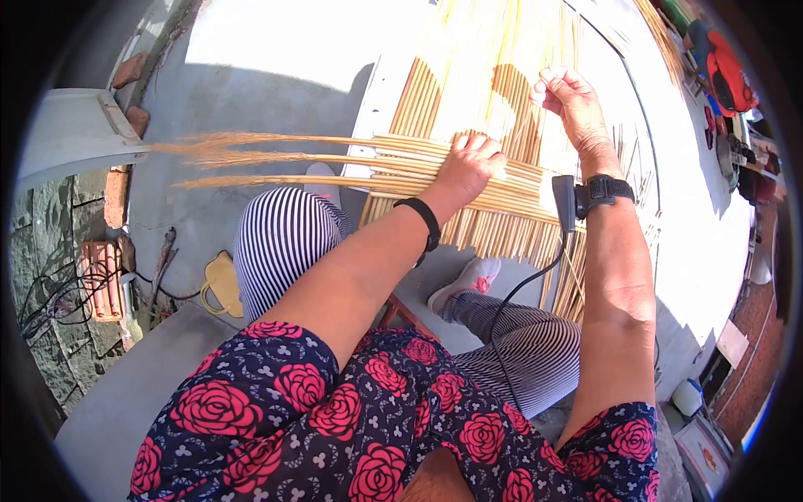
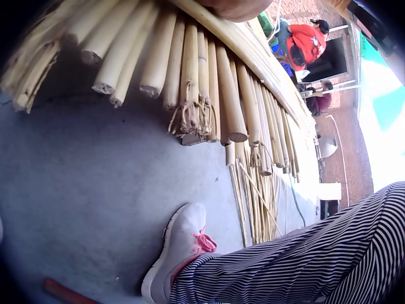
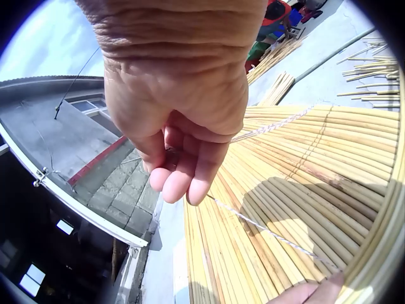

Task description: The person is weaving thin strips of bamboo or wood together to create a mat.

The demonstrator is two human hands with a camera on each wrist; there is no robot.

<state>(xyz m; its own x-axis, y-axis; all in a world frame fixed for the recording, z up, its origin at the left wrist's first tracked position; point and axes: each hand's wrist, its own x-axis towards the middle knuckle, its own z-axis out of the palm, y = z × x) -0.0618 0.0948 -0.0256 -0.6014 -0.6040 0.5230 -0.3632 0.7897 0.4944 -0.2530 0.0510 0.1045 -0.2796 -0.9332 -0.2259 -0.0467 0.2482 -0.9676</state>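
Observation:
Several long stalks (image 1: 330,160) with feathery left ends lie crosswise over a mat of pale stalks (image 1: 427,96). Near their right part, the left hand (image 1: 468,171) grips them with bent fingers; in the left wrist view only a bit of that hand (image 2: 237,7) shows above the cut stalk ends (image 2: 158,57). Raised over the mat to the right, the right hand (image 1: 573,109) has its fingertips together. The right wrist view shows this hand (image 3: 180,120) pinching a twisted white cord (image 3: 272,234), which runs down to the mat beside the left fingertips (image 3: 310,292). Anything inside its curled fingers is hidden.
Striped-trousered legs (image 1: 288,243) and a pale shoe (image 1: 468,280) are below the mat. A yellow object (image 1: 222,284) lies on the floor at left. Loose thin stalks (image 3: 380,79) lie beyond the mat. A person in red (image 2: 307,44) is in the background.

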